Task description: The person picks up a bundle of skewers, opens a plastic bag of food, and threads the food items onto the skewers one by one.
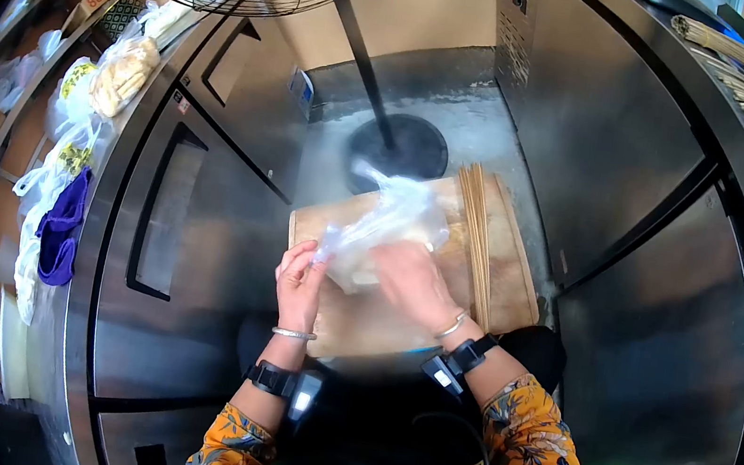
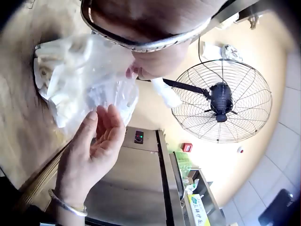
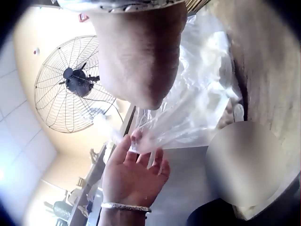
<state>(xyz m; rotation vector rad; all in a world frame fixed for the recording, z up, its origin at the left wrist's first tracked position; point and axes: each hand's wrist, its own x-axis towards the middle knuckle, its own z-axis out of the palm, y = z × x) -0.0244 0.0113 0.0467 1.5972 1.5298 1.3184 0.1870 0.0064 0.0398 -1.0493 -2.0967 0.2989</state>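
A clear plastic bag (image 1: 398,217) with pale contents lies over the wooden board (image 1: 349,325). My left hand (image 1: 298,284) pinches the bag's gathered edge between thumb and fingertips, plain in the right wrist view, where the left hand (image 3: 134,179) has its other fingers loosely bent. Blurred in the head view, my right hand (image 1: 417,286) is over the near right part of the bag. From the left wrist, the right hand (image 2: 91,155) shows relaxed, half-bent fingers, its fingertips right at the plastic. Whitish, folded-looking contents (image 2: 59,89) show inside the bag.
A bundle of thin wooden skewers (image 1: 476,238) lies along the board's right side. Beyond the board stands a fan on a round black base (image 1: 397,155). Steel cabinets (image 1: 631,145) flank both sides; bags and a purple cloth (image 1: 62,227) lie on the left one.
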